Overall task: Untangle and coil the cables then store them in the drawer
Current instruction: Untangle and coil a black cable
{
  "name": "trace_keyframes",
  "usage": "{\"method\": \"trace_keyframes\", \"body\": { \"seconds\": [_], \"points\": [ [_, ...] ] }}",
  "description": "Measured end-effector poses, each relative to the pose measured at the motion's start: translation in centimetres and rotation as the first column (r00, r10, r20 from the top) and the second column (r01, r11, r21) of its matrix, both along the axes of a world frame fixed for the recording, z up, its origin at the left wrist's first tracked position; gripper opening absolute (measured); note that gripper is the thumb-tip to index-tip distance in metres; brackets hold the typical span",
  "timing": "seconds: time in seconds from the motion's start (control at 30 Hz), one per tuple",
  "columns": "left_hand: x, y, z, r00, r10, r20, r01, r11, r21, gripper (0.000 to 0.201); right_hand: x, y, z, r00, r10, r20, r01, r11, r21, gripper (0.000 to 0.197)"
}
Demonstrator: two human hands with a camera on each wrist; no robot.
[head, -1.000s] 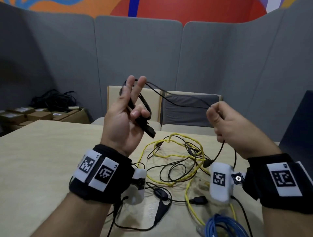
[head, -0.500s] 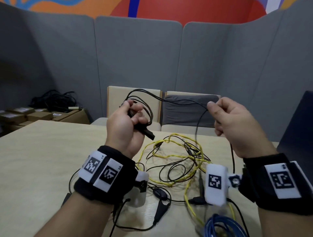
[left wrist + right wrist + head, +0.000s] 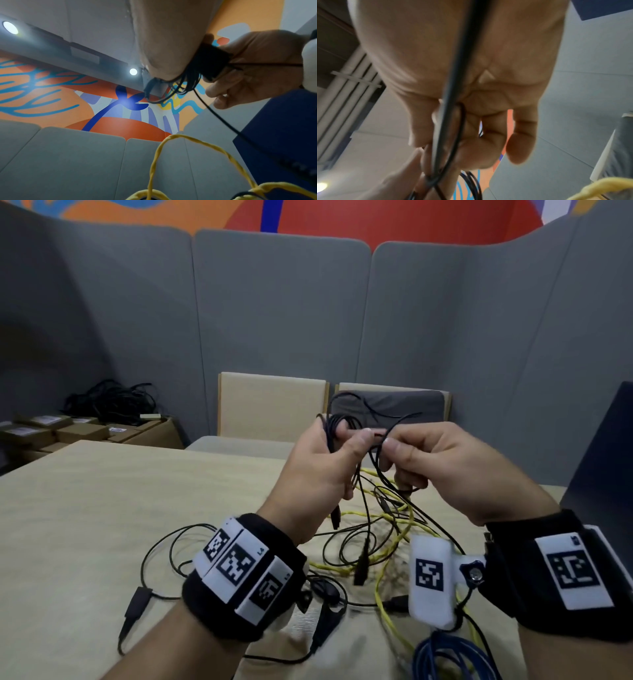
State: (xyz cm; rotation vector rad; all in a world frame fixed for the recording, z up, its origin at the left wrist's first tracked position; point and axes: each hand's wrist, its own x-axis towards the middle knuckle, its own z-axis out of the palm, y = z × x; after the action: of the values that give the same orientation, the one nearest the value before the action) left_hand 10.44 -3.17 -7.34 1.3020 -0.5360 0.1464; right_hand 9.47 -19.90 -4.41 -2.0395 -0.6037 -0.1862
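Clearly the thin black cable (image 3: pixel 373 470) is the thing being worked: several small loops of it are bunched in the left hand (image 3: pixel 317 470), held up over the table (image 3: pixel 102 508), while its free length drops down into the tangle below. It looks light, limp and smooth-jacketed, so I judge it will not keep a coil by itself and will spring or slide loose unless the loops are pinched together where they cross. The left grip is curled around that bundle, thumb pressing the strands against the fingers. The right hand (image 3: pixel 455 470) is just beside it, pinching a single strand between thumb and forefinger, a narrow grip that suits feeding the cable on loop by loop. Taking hold close to the bundle, not far down the trailing part, seems best, since the tail runs among the yellow cable (image 3: pixel 387 549) and other black leads on the table and may snag. A blue cable (image 3: pixel 445 655) lies coiled nearest the person.
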Motion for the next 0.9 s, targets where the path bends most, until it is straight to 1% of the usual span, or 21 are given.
{"method": "trace_keyframes", "body": {
  "seconds": [0.1,0.17,0.2,0.23,0.27,0.3,0.37,0.43,0.5,0.57,0.6,0.67,0.73,0.8,0.83,0.87,0.9],
  "points": [
    [0.0,0.1,0.0,1.000,0.008,0.003,-0.008,0.998,0.058,0.030,-0.1,-0.1,0.1,1.000,0.009,0.021,-0.009,1.000,0.000,0.026],
    [0.0,0.0,0.2,0.998,0.060,-0.026,-0.060,0.998,0.029,0.032,0.0,0.0,0.2,0.998,0.000,0.063,-0.001,1.000,0.009,0.026],
    [0.0,0.0,0.3,0.994,0.098,-0.042,-0.097,0.995,0.028,0.032,0.0,0.0,0.2,0.996,-0.015,0.084,0.012,0.999,0.036,0.027],
    [0.2,0.1,0.3,0.988,0.141,-0.060,-0.138,0.989,0.045,0.030,0.0,0.0,0.3,0.995,-0.025,0.094,0.015,0.995,0.099,0.029],
    [0.3,0.2,0.3,0.981,0.179,-0.079,-0.174,0.983,0.066,0.029,-0.1,-0.1,0.5,0.996,-0.019,0.089,-0.001,0.977,0.214,0.030],
    [0.5,0.3,0.3,0.972,0.212,-0.102,-0.204,0.975,0.083,0.032,-0.2,-0.3,0.7,0.997,0.004,0.076,-0.032,0.931,0.363,0.028],
    [0.7,0.6,0.2,0.964,0.217,-0.151,-0.202,0.974,0.105,0.043,-0.6,-0.9,1.5,0.995,0.078,0.065,-0.101,0.767,0.634,0.023],
    [0.7,0.8,0.2,0.964,0.206,-0.171,-0.187,0.975,0.123,0.041,-1.0,-1.4,2.0,0.986,0.139,0.086,-0.154,0.612,0.776,0.024],
    [0.7,0.8,0.1,0.960,0.207,-0.189,-0.179,0.972,0.154,0.029,-1.2,-1.7,2.2,0.973,0.194,0.126,-0.208,0.500,0.841,0.022],
    [0.9,0.8,0.1,0.955,0.207,-0.211,-0.176,0.972,0.155,0.027,-1.1,-1.6,2.2,0.962,0.221,0.161,-0.241,0.400,0.884,0.016],
    [1.0,0.8,0.0,0.950,0.216,-0.225,-0.185,0.971,0.148,0.030,-0.9,-1.5,2.3,0.962,0.210,0.177,-0.241,0.338,0.910,0.013],
    [1.3,1.1,0.0,0.930,0.259,-0.261,-0.231,0.964,0.134,0.038,-0.5,-1.6,2.2,0.967,0.143,0.212,-0.235,0.170,0.957,0.013],
    [1.7,1.5,0.2,0.902,0.311,-0.300,-0.290,0.950,0.112,0.031,-0.2,-2.4,2.0,0.970,0.062,0.234,-0.237,0.051,0.970,0.013],
    [2.1,2.2,0.3,0.873,0.354,-0.336,-0.348,0.934,0.079,0.026,0.1,-3.8,1.7,0.950,0.083,0.300,-0.299,-0.031,0.954,0.011],
    [2.2,2.5,0.4,0.863,0.365,-0.350,-0.368,0.928,0.062,0.026,0.0,-4.4,1.6,0.942,0.099,0.320,-0.317,-0.047,0.947,0.013],
    [2.3,2.7,0.4,0.857,0.371,-0.359,-0.380,0.924,0.048,0.025,0.0,-4.9,1.8,0.956,0.086,0.280,-0.280,-0.008,0.960,0.016],
    [2.3,2.8,0.5,0.858,0.366,-0.361,-0.379,0.925,0.038,0.024,-0.1,-5.1,1.9,0.985,0.037,0.171,-0.173,0.091,0.981,0.022]
  ]
}}
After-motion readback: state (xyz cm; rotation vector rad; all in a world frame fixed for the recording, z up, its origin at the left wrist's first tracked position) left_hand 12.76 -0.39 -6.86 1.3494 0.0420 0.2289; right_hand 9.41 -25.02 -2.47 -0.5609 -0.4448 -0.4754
